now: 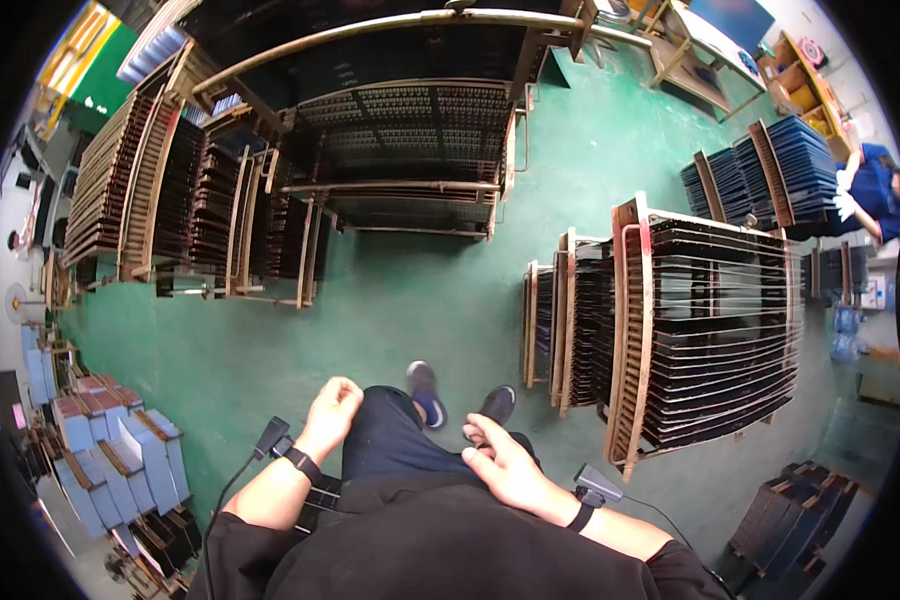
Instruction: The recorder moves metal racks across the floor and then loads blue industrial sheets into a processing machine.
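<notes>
My left hand (pixel 333 410) hovers beside my left thigh, its fingers curled in with nothing visible in them. My right hand (pixel 507 468) is over my right thigh, fingers partly bent and apart, with the thumb away from them; it holds nothing. Each wrist wears a black strap with a small cabled device, the left device (pixel 272 438) and the right device (pixel 598 483). Neither hand touches any of the racks. Nearest to my right hand is a tall slotted rack (pixel 632 340) loaded with thin dark panels (pixel 720 340).
Several panel racks (pixel 145 190) stand at the left, beside a large dark rack with a pale tube frame (pixel 390 187). Stacked blue-grey blocks (pixel 135 465) sit at lower left, dark stacked pieces (pixel 792 520) at lower right. Far right, a person in blue (pixel 878 190) handles blue panels (pixel 805 165). The floor (pixel 580 140) is green.
</notes>
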Demonstrator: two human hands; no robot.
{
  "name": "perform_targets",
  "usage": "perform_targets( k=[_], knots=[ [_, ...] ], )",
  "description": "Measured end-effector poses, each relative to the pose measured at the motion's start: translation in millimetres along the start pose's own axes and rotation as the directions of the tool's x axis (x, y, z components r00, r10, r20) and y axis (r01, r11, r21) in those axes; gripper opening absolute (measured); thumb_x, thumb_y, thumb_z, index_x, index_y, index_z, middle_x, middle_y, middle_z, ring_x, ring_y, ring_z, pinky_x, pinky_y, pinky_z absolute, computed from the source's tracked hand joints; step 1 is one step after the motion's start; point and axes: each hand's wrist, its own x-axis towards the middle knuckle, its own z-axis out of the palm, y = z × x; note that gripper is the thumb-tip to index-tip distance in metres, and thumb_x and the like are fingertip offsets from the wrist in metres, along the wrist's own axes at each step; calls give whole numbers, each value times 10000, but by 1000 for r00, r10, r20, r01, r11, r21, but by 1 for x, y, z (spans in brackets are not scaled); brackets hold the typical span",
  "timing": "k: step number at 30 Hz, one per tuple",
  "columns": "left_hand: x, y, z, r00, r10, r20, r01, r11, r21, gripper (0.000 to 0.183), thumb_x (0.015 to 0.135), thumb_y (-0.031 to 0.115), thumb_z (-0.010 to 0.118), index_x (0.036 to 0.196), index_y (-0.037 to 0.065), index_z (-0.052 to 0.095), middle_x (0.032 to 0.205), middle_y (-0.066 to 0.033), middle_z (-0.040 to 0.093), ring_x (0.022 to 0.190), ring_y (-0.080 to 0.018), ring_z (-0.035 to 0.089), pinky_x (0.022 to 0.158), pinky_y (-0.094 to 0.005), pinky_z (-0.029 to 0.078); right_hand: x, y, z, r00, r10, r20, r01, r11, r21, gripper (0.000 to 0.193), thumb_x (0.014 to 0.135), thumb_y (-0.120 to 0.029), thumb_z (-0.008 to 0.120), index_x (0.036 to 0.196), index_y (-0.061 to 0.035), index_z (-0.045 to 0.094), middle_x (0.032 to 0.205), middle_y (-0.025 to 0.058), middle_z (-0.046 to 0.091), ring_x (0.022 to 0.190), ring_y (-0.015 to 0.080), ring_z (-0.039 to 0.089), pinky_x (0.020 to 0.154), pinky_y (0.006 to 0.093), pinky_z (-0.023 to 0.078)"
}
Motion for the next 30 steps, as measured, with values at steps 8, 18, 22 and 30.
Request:
perform_targets(
  k=[8, 18, 22, 30],
  knots=[
    [69, 5, -39, 896, 94, 434, -302, 845, 441, 258, 865, 256, 645, 1034, 61, 638, 1010, -132, 635, 933, -304, 627, 847, -395, 505, 128, 156, -26, 788, 123, -603, -216, 973, -85, 609, 904, -299, 601, 1377, 46, 430, 1385, 269, 468, 1322, 380, 428, 1112, 413, 343],
    [153, -178, -110, 829, -71, 555, -459, 481, 747, 404, 759, 374, 709, 1098, 157, 676, 1290, -94, 574, 1222, -333, 494, 1022, -500, 390, 306, 303, -71, 520, 229, -823, -502, 861, -78, 679, 847, -228, 638, 1429, 5, 376, 1407, 281, 437, 1337, 390, 401, 1119, 431, 326],
    [184, -195, -79, 827, -77, 558, -517, 286, 807, 420, 753, 415, 697, 1078, 151, 683, 1274, -101, 588, 1259, -328, 476, 1060, -529, 322, 355, 386, -115, 483, 127, -866, -582, 786, -210, 645, 833, -206, 639, 1384, 45, 417, 1366, 299, 476, 1295, 410, 446, 1103, 421, 355],
    [204, -203, -93, 847, 66, 527, -493, 466, 735, 330, 704, 308, 752, 950, 101, 680, 1083, -77, 669, 1042, -285, 614, 1003, -460, 394, 405, 414, -126, 479, 384, -790, -501, 858, 113, 659, 827, -275, 657, 1386, -12, 427, 1261, 230, 587, 1195, 361, 551, 1017, 390, 415]
  ],
)
